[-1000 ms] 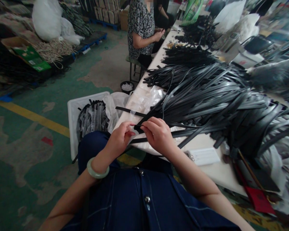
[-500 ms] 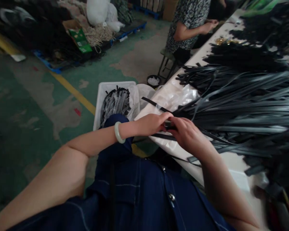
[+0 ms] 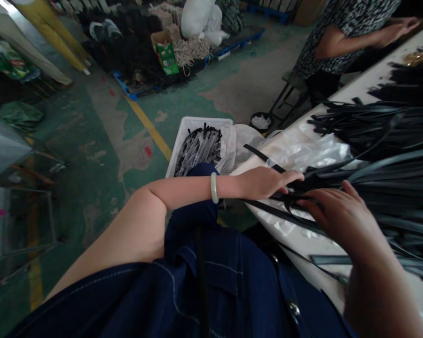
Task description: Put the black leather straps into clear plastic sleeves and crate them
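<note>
My left hand (image 3: 264, 182), a pale bangle on its wrist, lies flat over the ends of black straps at the white table's (image 3: 303, 239) near edge. My right hand (image 3: 338, 216) rests on the same straps just to its right, fingers spread and pressing down. A big heap of long black straps (image 3: 384, 159) spreads across the table beyond both hands. One black strap (image 3: 264, 157) sticks out toward the floor past my left hand. Clear plastic sleeves (image 3: 303, 148) lie beneath the heap.
A white crate (image 3: 190, 129) with bagged straps stands on the green floor left of the table, beside a white plastic bag (image 3: 245, 138). Another person (image 3: 341, 37) sits on a stool (image 3: 289, 94) at the table's far end. Sacks and cartons line the back.
My head has turned left, so the table has slid to the right of view. Both hands went from pinching a strap end to lying flatter on the straps.
</note>
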The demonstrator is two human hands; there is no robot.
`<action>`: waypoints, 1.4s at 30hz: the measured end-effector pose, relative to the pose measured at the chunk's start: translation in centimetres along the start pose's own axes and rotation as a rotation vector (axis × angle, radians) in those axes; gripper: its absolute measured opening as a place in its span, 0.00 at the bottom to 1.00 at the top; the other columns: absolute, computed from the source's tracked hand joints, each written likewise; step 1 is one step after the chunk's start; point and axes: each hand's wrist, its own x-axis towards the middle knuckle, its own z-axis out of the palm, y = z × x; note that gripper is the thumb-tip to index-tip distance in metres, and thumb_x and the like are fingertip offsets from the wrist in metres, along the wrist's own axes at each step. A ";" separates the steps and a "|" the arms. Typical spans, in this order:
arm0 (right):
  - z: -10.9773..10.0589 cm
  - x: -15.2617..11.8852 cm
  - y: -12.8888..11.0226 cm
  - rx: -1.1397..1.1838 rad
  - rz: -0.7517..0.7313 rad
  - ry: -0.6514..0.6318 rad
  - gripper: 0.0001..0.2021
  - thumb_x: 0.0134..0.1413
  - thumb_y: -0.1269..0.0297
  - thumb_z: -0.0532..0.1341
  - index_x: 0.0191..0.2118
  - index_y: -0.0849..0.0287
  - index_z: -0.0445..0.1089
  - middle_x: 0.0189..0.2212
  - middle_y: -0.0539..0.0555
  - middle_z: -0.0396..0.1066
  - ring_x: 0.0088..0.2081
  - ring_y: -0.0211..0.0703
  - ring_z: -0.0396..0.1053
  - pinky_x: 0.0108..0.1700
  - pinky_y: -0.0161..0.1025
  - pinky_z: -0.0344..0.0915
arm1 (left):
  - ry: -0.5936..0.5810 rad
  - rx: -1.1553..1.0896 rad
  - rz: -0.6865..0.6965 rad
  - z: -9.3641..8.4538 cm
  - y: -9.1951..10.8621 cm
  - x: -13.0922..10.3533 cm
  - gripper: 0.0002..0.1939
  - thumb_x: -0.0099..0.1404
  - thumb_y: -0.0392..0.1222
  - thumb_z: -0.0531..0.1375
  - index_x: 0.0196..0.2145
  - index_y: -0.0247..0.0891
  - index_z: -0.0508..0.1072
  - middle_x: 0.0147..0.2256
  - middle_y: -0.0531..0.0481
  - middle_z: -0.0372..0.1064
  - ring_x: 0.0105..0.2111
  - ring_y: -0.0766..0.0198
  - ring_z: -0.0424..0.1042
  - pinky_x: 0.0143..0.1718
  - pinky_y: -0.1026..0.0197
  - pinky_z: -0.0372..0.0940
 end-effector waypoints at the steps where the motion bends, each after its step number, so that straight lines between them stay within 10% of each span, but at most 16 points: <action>1: 0.0 0.0 0.1 -0.021 0.018 0.002 0.10 0.61 0.58 0.54 0.34 0.54 0.70 0.32 0.59 0.75 0.35 0.58 0.73 0.60 0.60 0.52 | 0.009 0.043 -0.027 0.1 -0.1 -0.1 0.23 0.67 0.29 0.50 0.60 0.34 0.56 0.39 0.45 0.77 0.40 0.58 0.76 0.40 0.59 0.64; 15: -1.9 1.5 -0.7 0.040 0.139 -0.095 0.09 0.59 0.64 0.58 0.31 0.59 0.73 0.26 0.54 0.73 0.34 0.47 0.71 0.61 0.51 0.52 | 0.178 0.208 -0.068 0.9 -0.8 1.1 0.24 0.67 0.32 0.51 0.60 0.36 0.58 0.35 0.47 0.79 0.38 0.57 0.78 0.39 0.60 0.67; 22: -2.4 2.8 -1.4 0.078 0.214 -0.114 0.09 0.59 0.65 0.59 0.30 0.62 0.74 0.30 0.59 0.75 0.35 0.49 0.72 0.44 0.42 0.63 | 0.205 0.361 -0.006 0.9 0.4 2.3 0.23 0.68 0.36 0.52 0.59 0.36 0.61 0.37 0.44 0.78 0.38 0.56 0.77 0.38 0.60 0.67; 27: -2.6 2.0 0.2 0.044 0.312 -0.063 0.09 0.60 0.62 0.60 0.34 0.61 0.74 0.30 0.56 0.76 0.37 0.48 0.73 0.59 0.50 0.54 | 0.308 0.506 -0.007 -0.4 -0.2 3.0 0.24 0.66 0.32 0.52 0.60 0.35 0.61 0.33 0.47 0.78 0.35 0.57 0.77 0.35 0.61 0.65; 42: -2.8 0.3 1.0 0.118 0.341 0.050 0.08 0.60 0.66 0.60 0.31 0.61 0.74 0.26 0.53 0.74 0.33 0.44 0.72 0.61 0.46 0.55 | 0.223 0.583 0.151 0.8 -1.3 4.2 0.22 0.68 0.34 0.51 0.59 0.34 0.61 0.34 0.46 0.77 0.34 0.57 0.76 0.36 0.58 0.66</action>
